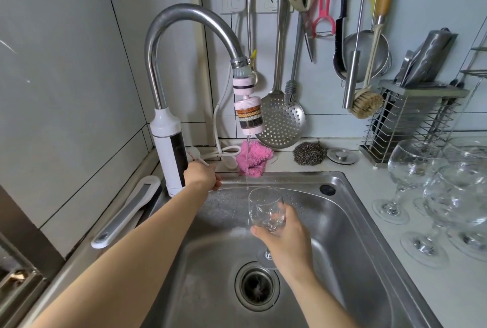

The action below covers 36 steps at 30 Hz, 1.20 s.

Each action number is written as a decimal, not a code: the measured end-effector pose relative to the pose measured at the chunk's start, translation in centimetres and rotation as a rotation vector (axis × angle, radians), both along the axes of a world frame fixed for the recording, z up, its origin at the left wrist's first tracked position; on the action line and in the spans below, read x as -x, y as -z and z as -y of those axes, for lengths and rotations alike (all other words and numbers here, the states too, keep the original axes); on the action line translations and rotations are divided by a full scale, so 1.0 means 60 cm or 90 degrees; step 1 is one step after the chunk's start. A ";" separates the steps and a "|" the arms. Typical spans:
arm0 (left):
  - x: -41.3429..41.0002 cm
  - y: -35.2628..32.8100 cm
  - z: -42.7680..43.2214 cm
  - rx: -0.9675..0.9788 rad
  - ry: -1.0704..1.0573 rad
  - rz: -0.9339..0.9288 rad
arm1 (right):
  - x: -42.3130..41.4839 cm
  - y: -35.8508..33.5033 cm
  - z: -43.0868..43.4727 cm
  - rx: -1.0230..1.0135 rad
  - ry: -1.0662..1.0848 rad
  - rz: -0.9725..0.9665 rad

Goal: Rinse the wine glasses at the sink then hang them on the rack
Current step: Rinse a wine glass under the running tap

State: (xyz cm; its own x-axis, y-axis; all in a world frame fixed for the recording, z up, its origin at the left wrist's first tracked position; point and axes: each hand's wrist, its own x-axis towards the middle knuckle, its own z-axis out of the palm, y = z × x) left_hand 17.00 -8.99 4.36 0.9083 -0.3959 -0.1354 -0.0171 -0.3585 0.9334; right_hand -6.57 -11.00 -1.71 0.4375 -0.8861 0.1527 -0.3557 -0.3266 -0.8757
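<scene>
Your right hand (286, 238) holds a wine glass (264, 206) upright over the middle of the sink (342, 222). The thumb and fingers wrap round the lower part of the bowl, and the stem and foot hang below your palm, above the drain (257, 287).

A thin stream of water (248, 159) falls from the pink filter (249, 117) on the end of the faucet (168, 27) and comes down at the left edge of the glass's rim. You cannot tell whether it runs inside or down the outside.

Your left hand (201, 175) is at the sink's back left corner, just beside the faucet's white body. Its fingers curl away from the camera, so it is not clear whether they grip anything.

More wine glasses (411, 167) stand upright in a cluster on the counter (395, 288) by the sink's right edge. Along the counter's back edge, behind the sink, lie a pink cloth (257, 155) and a steel scourer (309, 153).
</scene>
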 end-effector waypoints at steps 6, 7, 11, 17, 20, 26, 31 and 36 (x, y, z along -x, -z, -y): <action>0.000 0.003 -0.001 0.008 0.001 -0.006 | -0.002 0.004 0.000 -0.003 -0.004 -0.001; 0.000 0.003 0.000 0.009 0.002 -0.004 | -0.002 0.004 0.000 -0.003 -0.003 0.000; -0.001 0.005 -0.001 0.002 0.011 0.013 | -0.002 0.004 0.002 0.000 -0.003 -0.002; 0.035 0.009 -0.039 0.047 0.059 -0.049 | -0.002 0.002 0.002 0.003 -0.005 -0.006; 0.087 0.027 -0.074 0.055 0.092 0.124 | -0.006 -0.002 -0.002 -0.001 -0.003 0.005; 0.160 0.008 -0.111 0.122 0.301 0.527 | -0.026 -0.032 0.004 0.058 -0.045 0.008; 0.156 0.014 -0.098 0.033 0.457 0.475 | -0.036 -0.052 0.022 0.183 -0.075 -0.026; 0.133 0.050 -0.083 0.013 0.527 0.305 | -0.030 -0.028 0.059 0.318 -0.072 -0.106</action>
